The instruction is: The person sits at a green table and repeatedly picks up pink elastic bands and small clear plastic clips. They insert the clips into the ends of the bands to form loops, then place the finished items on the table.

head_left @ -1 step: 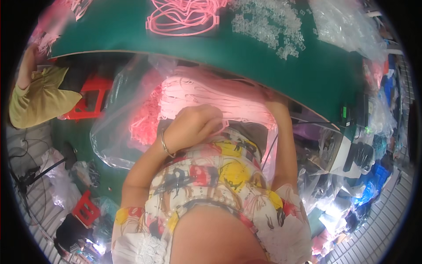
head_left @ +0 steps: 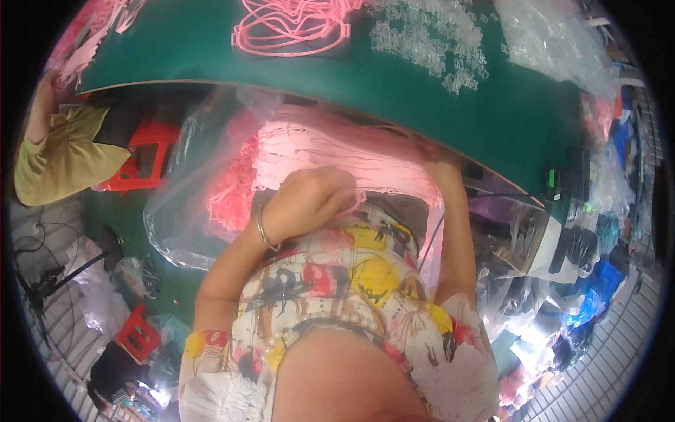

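A thick bundle of pale pink straps [head_left: 337, 151] lies across my lap, partly under the table's front edge. My left hand [head_left: 316, 193], with a bangle at the wrist, is closed at the bundle's near side. From its fingers pokes the looped end of a pink strap [head_left: 360, 199]. At the bundle's right end is my right hand [head_left: 441, 167], in shadow beneath the table edge; its fingers are blurred and partly hidden. Left of the bundle, brighter pink straps [head_left: 232, 193] fill a clear plastic bag [head_left: 165, 228].
The green table [head_left: 337, 84] bears pink loops [head_left: 292, 35], a scatter of small clear plastic pieces [head_left: 436, 42] and a clear bag [head_left: 548, 42]. A person's arm [head_left: 43, 105] reaches in at far left, near a red stool [head_left: 151, 155]. Plastic bags [head_left: 520, 302] crowd the right.
At the far upper left, a blurred pink shape beside the other person's arm has gone from over the table corner. My hands have not visibly moved.
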`<state>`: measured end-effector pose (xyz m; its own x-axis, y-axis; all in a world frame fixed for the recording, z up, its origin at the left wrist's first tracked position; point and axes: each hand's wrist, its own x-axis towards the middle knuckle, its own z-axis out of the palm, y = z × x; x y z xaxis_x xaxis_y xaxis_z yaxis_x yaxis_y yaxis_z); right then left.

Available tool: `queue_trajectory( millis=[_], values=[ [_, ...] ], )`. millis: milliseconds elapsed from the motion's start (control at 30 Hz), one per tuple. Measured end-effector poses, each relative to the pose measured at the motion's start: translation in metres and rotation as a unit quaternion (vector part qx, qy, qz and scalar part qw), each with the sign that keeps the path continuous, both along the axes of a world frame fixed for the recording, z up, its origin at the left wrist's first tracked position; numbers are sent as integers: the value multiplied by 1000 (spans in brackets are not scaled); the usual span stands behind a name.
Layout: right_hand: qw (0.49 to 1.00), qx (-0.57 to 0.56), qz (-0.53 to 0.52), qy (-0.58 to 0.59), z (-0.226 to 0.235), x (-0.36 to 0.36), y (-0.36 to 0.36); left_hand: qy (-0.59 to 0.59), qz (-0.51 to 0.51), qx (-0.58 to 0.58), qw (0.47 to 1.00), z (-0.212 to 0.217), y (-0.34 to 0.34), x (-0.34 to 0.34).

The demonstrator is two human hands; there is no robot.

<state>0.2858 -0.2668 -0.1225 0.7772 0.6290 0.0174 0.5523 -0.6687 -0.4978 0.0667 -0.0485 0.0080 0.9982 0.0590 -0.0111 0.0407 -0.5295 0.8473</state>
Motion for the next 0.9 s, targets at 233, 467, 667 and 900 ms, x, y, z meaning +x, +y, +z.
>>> queue_trajectory(
  millis=[233,467,667,900],
  values=[
    [995,69,47,-49,3,-7,-17,56,1,-59,997,0,4,2],
    [985,70,79,-136,21,-12,-8,14,-35,-63,997,-10,2,11],
    [982,55,114,-139,85,-57,1,-22,-41,-39,998,-9,-18,36],
    [956,133,130,227,157,-73,4,-5,-108,-140,984,-3,-12,40]
  ],
)
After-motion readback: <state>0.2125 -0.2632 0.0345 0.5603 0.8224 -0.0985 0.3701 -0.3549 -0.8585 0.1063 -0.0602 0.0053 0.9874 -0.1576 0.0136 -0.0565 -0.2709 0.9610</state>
